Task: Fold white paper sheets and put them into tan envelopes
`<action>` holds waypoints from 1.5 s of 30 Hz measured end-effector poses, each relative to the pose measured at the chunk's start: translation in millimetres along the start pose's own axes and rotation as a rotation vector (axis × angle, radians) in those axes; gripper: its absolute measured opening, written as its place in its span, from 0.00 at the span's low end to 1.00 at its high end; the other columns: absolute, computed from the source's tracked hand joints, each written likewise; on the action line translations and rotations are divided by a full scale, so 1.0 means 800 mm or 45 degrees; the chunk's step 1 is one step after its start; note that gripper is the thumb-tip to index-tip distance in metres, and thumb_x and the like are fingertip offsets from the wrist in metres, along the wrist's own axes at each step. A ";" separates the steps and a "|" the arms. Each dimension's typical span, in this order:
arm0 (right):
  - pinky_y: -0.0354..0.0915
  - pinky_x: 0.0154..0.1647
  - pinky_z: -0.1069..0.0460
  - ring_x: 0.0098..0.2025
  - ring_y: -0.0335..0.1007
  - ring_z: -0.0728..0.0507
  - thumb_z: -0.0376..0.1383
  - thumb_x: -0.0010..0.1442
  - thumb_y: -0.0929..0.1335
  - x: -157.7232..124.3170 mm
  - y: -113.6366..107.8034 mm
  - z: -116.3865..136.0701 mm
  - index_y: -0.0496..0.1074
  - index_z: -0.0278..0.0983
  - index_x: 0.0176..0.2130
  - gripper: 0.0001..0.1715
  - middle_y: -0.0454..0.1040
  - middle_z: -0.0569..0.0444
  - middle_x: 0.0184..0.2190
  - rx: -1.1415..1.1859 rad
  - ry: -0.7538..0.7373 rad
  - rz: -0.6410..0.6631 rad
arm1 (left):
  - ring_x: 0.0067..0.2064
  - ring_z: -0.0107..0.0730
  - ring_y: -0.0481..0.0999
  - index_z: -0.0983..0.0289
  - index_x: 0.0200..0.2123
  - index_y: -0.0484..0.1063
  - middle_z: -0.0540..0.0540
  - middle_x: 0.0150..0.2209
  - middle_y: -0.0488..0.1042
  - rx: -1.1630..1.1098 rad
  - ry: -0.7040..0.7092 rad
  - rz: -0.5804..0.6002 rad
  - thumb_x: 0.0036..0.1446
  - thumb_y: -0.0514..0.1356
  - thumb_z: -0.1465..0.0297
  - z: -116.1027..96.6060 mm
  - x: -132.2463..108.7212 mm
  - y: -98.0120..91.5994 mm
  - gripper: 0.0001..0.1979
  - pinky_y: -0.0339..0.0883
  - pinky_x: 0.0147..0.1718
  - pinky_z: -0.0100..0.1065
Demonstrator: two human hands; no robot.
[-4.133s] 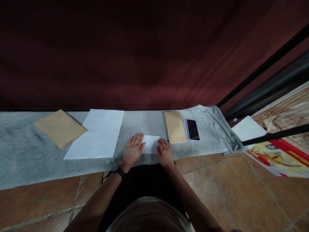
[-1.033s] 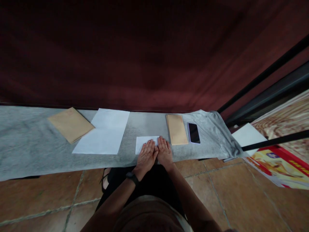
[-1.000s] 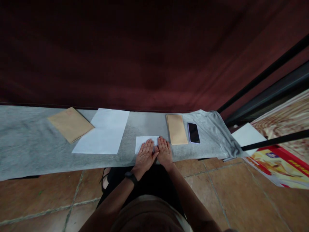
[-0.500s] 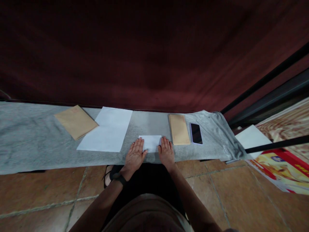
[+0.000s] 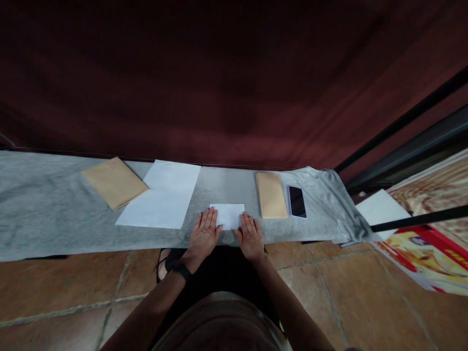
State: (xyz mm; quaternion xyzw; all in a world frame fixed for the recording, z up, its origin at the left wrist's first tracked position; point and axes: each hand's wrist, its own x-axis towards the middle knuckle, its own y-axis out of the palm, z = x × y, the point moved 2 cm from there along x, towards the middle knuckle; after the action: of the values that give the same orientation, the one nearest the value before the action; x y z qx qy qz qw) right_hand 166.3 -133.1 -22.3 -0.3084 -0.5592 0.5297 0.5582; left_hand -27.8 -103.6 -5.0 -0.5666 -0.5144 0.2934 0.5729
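Observation:
A small white folded paper lies flat near the front edge of the grey cloth. My left hand rests palm down with its fingertips on the paper's left edge. On the opposite edge lies my right hand, also flat, fingers stretched out and thumb towards the paper. Neither hand grips anything. To the left is a large white sheet, partly under a brown envelope. Right of my hands sits a stack of brown envelopes.
A phone with a dark screen lies right of the envelope stack. Behind the cloth hangs a dark red curtain. At the right are a black bar, a white sheet and a red and yellow box.
My right hand has slid slightly down towards me along the paper's right edge. My left hand and the paper stay almost where they were.

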 end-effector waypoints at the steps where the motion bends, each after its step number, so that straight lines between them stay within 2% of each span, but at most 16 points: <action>1: 0.49 0.71 0.39 0.71 0.54 0.38 0.43 0.74 0.59 -0.001 0.000 -0.002 0.52 0.32 0.71 0.34 0.58 0.42 0.70 -0.006 0.006 -0.004 | 0.72 0.48 0.54 0.74 0.70 0.53 0.68 0.70 0.57 -0.002 -0.002 -0.003 0.70 0.44 0.62 -0.005 0.001 0.000 0.31 0.47 0.70 0.54; 7: 0.49 0.71 0.39 0.71 0.53 0.37 0.39 0.73 0.59 -0.002 0.002 -0.003 0.54 0.31 0.71 0.32 0.59 0.42 0.69 -0.014 0.023 0.021 | 0.73 0.39 0.52 0.70 0.70 0.53 0.62 0.71 0.57 -0.102 0.187 0.084 0.69 0.44 0.67 -0.053 0.019 0.016 0.29 0.46 0.71 0.48; 10: 0.49 0.71 0.39 0.71 0.53 0.38 0.35 0.72 0.58 -0.002 0.001 -0.003 0.55 0.32 0.70 0.31 0.60 0.43 0.69 -0.011 0.015 0.026 | 0.72 0.38 0.53 0.68 0.70 0.54 0.61 0.70 0.58 -0.139 0.237 0.133 0.70 0.44 0.66 -0.065 0.031 0.024 0.28 0.47 0.71 0.49; 14: 0.50 0.71 0.39 0.71 0.53 0.38 0.37 0.73 0.58 -0.002 0.000 -0.004 0.58 0.31 0.69 0.29 0.61 0.42 0.68 -0.002 0.006 0.001 | 0.73 0.40 0.52 0.70 0.69 0.56 0.63 0.71 0.56 -0.127 0.229 0.125 0.70 0.45 0.62 -0.055 0.040 0.026 0.29 0.46 0.71 0.48; 20: 0.49 0.71 0.39 0.71 0.53 0.37 0.38 0.73 0.59 -0.003 -0.004 -0.003 0.57 0.29 0.69 0.30 0.59 0.42 0.69 0.039 0.016 0.007 | 0.73 0.43 0.52 0.70 0.70 0.55 0.64 0.71 0.56 -0.073 0.126 0.075 0.70 0.44 0.61 -0.014 0.038 0.018 0.31 0.48 0.70 0.50; 25: 0.54 0.68 0.40 0.68 0.59 0.38 0.37 0.73 0.59 0.007 -0.006 -0.011 0.62 0.35 0.67 0.26 0.65 0.45 0.66 0.169 0.085 0.022 | 0.72 0.48 0.54 0.70 0.70 0.54 0.66 0.70 0.56 -0.022 0.049 0.045 0.70 0.43 0.60 0.009 0.034 0.010 0.31 0.46 0.70 0.55; 29: 0.60 0.64 0.44 0.63 0.65 0.41 0.33 0.70 0.60 0.043 -0.008 -0.020 0.69 0.36 0.62 0.24 0.71 0.45 0.61 0.257 0.134 0.030 | 0.72 0.50 0.52 0.73 0.70 0.54 0.68 0.69 0.57 0.017 0.063 0.045 0.69 0.45 0.60 0.009 0.037 0.004 0.32 0.42 0.70 0.56; 34: 0.56 0.66 0.43 0.66 0.60 0.38 0.30 0.66 0.63 0.091 -0.004 -0.018 0.64 0.35 0.66 0.30 0.65 0.44 0.66 0.132 0.087 0.123 | 0.72 0.52 0.53 0.77 0.68 0.57 0.71 0.69 0.58 0.051 0.065 0.083 0.68 0.46 0.61 0.003 0.039 0.000 0.33 0.40 0.71 0.54; 39: 0.61 0.61 0.43 0.56 0.69 0.38 0.30 0.65 0.65 0.115 -0.007 -0.019 0.72 0.37 0.59 0.24 0.75 0.43 0.55 0.176 0.132 0.189 | 0.72 0.52 0.54 0.75 0.69 0.55 0.71 0.69 0.57 0.053 0.055 0.075 0.68 0.46 0.61 0.001 0.038 -0.007 0.32 0.40 0.70 0.55; 43: 0.68 0.52 0.51 0.46 0.75 0.43 0.29 0.67 0.63 0.125 -0.027 -0.022 0.78 0.40 0.50 0.18 0.78 0.50 0.46 0.261 0.098 0.183 | 0.73 0.52 0.51 0.67 0.72 0.51 0.66 0.71 0.56 0.032 0.070 0.005 0.67 0.48 0.64 -0.002 0.048 -0.030 0.32 0.39 0.70 0.57; 45: 0.69 0.49 0.52 0.45 0.76 0.44 0.32 0.69 0.62 0.128 -0.044 -0.021 0.79 0.42 0.49 0.17 0.79 0.53 0.44 0.397 0.036 0.120 | 0.72 0.50 0.53 0.66 0.72 0.48 0.65 0.69 0.61 0.004 0.058 -0.043 0.66 0.48 0.68 -0.001 0.058 -0.049 0.33 0.39 0.70 0.57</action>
State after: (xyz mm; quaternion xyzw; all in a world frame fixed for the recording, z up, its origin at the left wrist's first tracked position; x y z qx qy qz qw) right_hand 172.0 -41.6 37.9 -0.2516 -0.4471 0.6312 0.5817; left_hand -22.5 -68.6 44.4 -0.5636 -0.5101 0.2716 0.5902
